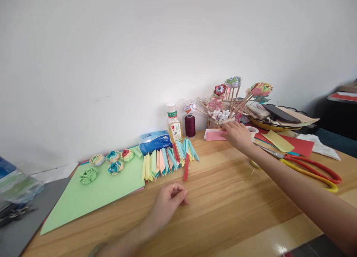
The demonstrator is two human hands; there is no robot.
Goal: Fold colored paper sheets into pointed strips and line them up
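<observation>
My left hand (170,201), a ring on one finger, rests over the wooden table with its fingers curled in. Nothing shows in it. Farther off, my right hand (238,136) reaches to the right end of a small stack of pink paper strips (214,134), its fingers closed on the edge; the fingertips are partly hidden. Between the hands and the wall stands a row of folded paper pieces (164,160) in yellow, green, peach and blue. A folded red strip (186,168) lies at the row's right, just beyond my left hand.
Several paper flowers (115,167) lie on green sheets (92,201) at left. Behind the row are a tissue pack (155,141), a bottle (174,125) and a thread spool (190,126). Stemmed flowers (220,90) stand at the back right. Large scissors (306,164) lie under my right forearm's far side.
</observation>
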